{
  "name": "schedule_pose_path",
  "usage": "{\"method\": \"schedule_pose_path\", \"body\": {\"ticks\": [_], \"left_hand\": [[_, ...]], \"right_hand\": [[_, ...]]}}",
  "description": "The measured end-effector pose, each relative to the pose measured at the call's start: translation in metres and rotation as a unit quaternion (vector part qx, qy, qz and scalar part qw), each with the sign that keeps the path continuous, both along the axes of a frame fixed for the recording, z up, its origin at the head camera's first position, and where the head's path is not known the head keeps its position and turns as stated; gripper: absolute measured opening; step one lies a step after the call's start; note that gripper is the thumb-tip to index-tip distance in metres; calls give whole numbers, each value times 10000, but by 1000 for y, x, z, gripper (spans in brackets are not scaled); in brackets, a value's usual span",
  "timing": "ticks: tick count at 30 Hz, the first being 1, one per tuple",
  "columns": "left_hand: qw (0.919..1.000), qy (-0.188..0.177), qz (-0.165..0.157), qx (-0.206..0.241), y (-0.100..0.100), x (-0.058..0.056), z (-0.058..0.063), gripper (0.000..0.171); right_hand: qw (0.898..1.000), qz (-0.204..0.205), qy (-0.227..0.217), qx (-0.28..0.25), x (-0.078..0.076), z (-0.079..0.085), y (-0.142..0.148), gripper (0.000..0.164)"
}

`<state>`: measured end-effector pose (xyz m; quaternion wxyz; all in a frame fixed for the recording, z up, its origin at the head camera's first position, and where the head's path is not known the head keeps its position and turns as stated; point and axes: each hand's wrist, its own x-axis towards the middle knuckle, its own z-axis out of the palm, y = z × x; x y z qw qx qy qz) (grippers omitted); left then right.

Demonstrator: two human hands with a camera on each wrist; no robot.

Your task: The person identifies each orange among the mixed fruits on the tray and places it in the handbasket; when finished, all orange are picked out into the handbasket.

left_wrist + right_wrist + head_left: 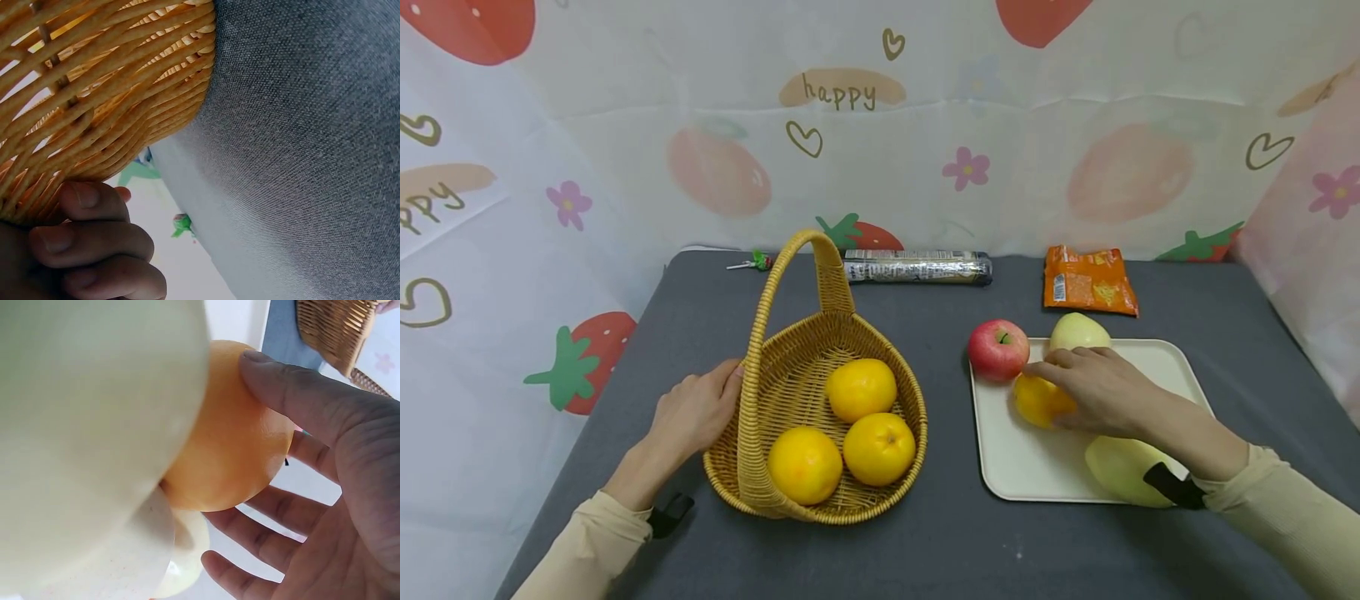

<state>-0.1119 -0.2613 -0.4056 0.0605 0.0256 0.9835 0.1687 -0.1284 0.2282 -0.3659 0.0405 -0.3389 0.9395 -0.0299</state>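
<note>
My left hand (700, 408) grips the left side of a wicker basket (917, 392) beside the foot of its handle; in the left wrist view its fingers (94, 240) curl against the weave. Three oranges lie in the basket: one at the back (861, 390), one at the front left (805, 465) and one at the front right (878, 448). Over the cream tray (1030, 475), my right hand (1101, 387) holds another orange (231, 437), thumb on one side and fingers round the other. Its palm side shows in the right wrist view.
A red apple (997, 350) sits at the tray's back-left corner, a pale green round fruit (1078, 331) at its back edge. A long pale melon-like fruit (1123, 471) lies under the right wrist. Behind are an orange snack packet (1090, 282), a dark wrapped roll (917, 267) and a lollipop (762, 261).
</note>
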Motion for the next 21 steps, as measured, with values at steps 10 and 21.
{"method": "schedule_pose_path", "body": {"ticks": [10,21], "left_hand": [[10000,9,-16,-18,0,0,-1,46],[10000,45,-40,-18,0,1,-1,47]], "right_hand": [[9996,215,165,-78,1,-3,-2,57],[9991,89,253,-338,1,15,-3,57]]}}
